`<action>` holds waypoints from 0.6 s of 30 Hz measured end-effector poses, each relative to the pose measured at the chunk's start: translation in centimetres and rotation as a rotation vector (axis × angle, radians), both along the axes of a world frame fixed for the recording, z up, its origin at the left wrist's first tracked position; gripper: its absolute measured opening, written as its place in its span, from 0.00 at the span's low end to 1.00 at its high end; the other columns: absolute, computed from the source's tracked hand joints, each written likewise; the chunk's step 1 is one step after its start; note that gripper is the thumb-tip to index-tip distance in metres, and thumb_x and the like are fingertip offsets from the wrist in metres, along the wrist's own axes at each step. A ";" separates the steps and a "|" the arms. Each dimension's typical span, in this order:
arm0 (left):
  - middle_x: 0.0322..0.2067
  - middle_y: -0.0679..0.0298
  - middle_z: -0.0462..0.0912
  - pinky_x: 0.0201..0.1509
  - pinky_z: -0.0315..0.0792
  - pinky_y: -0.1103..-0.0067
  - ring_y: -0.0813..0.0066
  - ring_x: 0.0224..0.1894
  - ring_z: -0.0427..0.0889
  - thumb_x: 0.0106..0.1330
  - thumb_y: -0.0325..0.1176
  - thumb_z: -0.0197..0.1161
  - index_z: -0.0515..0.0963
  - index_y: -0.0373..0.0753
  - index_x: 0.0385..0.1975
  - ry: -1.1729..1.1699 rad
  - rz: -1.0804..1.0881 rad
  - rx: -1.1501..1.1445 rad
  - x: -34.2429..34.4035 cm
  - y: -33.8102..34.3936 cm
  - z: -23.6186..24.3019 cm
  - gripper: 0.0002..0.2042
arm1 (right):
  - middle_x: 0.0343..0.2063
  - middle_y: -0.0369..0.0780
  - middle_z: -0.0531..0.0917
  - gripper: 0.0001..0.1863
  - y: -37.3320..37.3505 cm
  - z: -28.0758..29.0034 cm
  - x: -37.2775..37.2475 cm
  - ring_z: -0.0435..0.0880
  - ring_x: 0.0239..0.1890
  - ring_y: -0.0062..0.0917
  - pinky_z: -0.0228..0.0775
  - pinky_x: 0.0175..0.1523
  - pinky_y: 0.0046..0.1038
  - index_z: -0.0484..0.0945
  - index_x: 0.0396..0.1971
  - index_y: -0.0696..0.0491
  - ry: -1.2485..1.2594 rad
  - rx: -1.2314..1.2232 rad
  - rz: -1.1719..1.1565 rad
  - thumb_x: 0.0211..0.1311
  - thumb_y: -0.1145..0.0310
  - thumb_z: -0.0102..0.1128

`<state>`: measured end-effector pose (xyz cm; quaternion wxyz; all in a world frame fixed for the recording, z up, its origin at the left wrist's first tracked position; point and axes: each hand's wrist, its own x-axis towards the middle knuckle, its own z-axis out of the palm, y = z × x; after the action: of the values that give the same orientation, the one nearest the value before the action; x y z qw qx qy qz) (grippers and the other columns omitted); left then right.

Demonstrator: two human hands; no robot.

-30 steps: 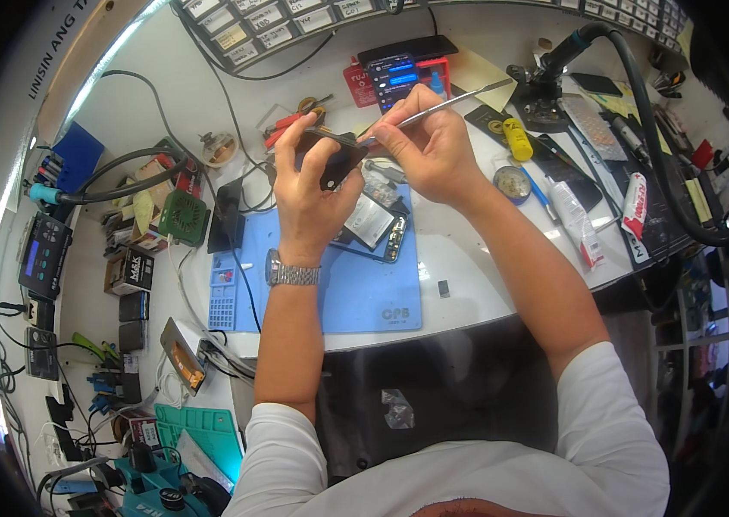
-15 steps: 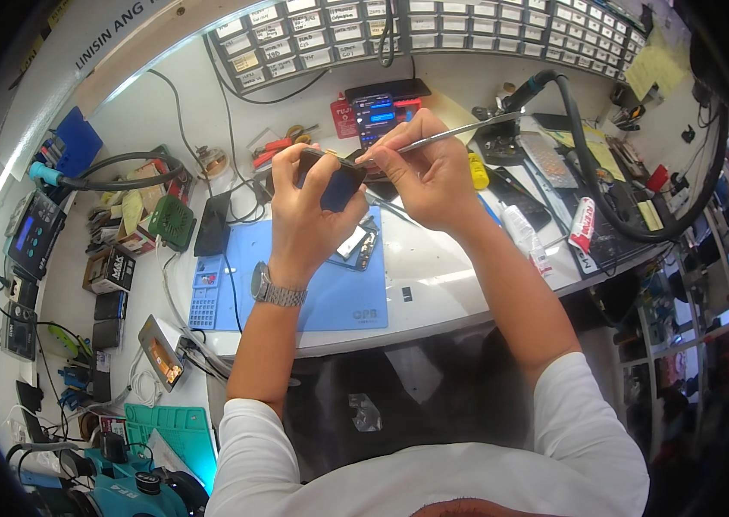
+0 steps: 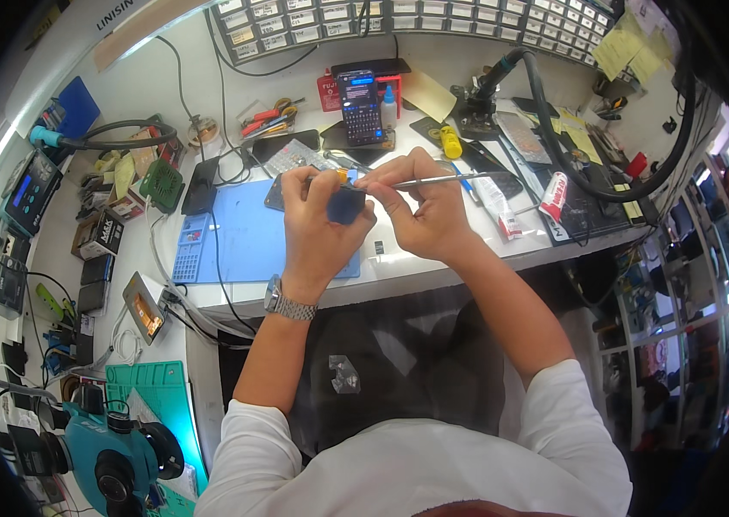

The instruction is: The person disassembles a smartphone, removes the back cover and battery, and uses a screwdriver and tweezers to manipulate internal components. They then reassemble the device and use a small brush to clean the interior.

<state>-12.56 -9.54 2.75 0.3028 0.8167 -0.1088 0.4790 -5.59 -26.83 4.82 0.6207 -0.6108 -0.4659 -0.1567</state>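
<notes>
My left hand (image 3: pixel 317 226) is closed around a small dark part (image 3: pixel 347 205), held up above the blue work mat (image 3: pixel 239 246). A metal watch sits on that wrist. My right hand (image 3: pixel 420 211) pinches slim metal tweezers (image 3: pixel 450 179) whose tip meets the dark part between the two hands. The tweezers' far end points right, over the bench. A dark phone body (image 3: pixel 278 191) lies on the mat's far edge, mostly hidden behind my left hand.
A lit phone (image 3: pixel 361 105) stands on a red holder at the back. A black hose arm (image 3: pixel 554 129) curves over the right side. Tool clutter, a yellow bottle (image 3: pixel 450 142), a tube (image 3: pixel 552 196), meters (image 3: pixel 32 191) at left, drawer cabinets along the wall.
Both hands have come down and nearer to me in the picture while keeping hold of the dark part and the tweezers. The view has shifted, showing more of the back wall.
</notes>
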 end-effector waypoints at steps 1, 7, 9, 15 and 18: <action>0.50 0.52 0.71 0.45 0.81 0.65 0.57 0.43 0.81 0.53 0.29 0.82 0.78 0.39 0.52 -0.007 0.010 -0.005 0.0 -0.1 -0.1 0.27 | 0.38 0.44 0.88 0.06 0.1 -0.2 -0.2 0.91 0.38 0.27 0.82 0.44 0.29 0.80 0.41 0.59 -0.005 0.050 0.019 0.70 0.78 0.69; 0.49 0.53 0.72 0.46 0.82 0.65 0.56 0.44 0.81 0.53 0.30 0.83 0.79 0.39 0.50 -0.009 0.067 -0.014 0.5 -0.4 0.4 0.25 | 0.53 0.49 0.88 0.10 -2.3 1.8 -4.5 0.88 0.58 0.35 0.78 0.64 0.34 0.80 0.52 0.60 0.111 0.123 0.074 0.83 0.71 0.55; 0.49 0.55 0.73 0.48 0.80 0.65 0.58 0.44 0.80 0.56 0.33 0.84 0.79 0.39 0.49 -0.009 0.073 -0.032 0.7 -0.1 0.4 0.24 | 0.56 0.51 0.86 0.15 -4.5 3.5 -6.1 0.86 0.63 0.40 0.77 0.68 0.38 0.79 0.57 0.60 -0.035 0.140 0.111 0.87 0.66 0.48; 0.45 0.58 0.75 0.49 0.77 0.66 0.62 0.43 0.79 0.59 0.36 0.85 0.80 0.38 0.46 -0.006 0.068 -0.093 0.8 0.5 0.1 0.21 | 0.67 0.54 0.72 0.23 -7.3 5.9 -11.0 0.75 0.73 0.59 0.71 0.76 0.54 0.74 0.66 0.56 -0.093 0.416 0.217 0.90 0.56 0.42; 0.45 0.59 0.75 0.48 0.78 0.67 0.64 0.43 0.80 0.59 0.36 0.85 0.81 0.38 0.45 0.008 0.065 -0.102 0.4 0.2 0.5 0.21 | 0.62 0.51 0.73 0.24 -6.5 5.0 -9.6 0.78 0.72 0.56 0.75 0.75 0.50 0.74 0.65 0.58 0.010 0.435 0.175 0.88 0.53 0.46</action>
<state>-12.15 -9.30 3.21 0.3288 0.8051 -0.0564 0.4903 -15.14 -33.38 9.84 0.7512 -0.4209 -0.4692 -0.1958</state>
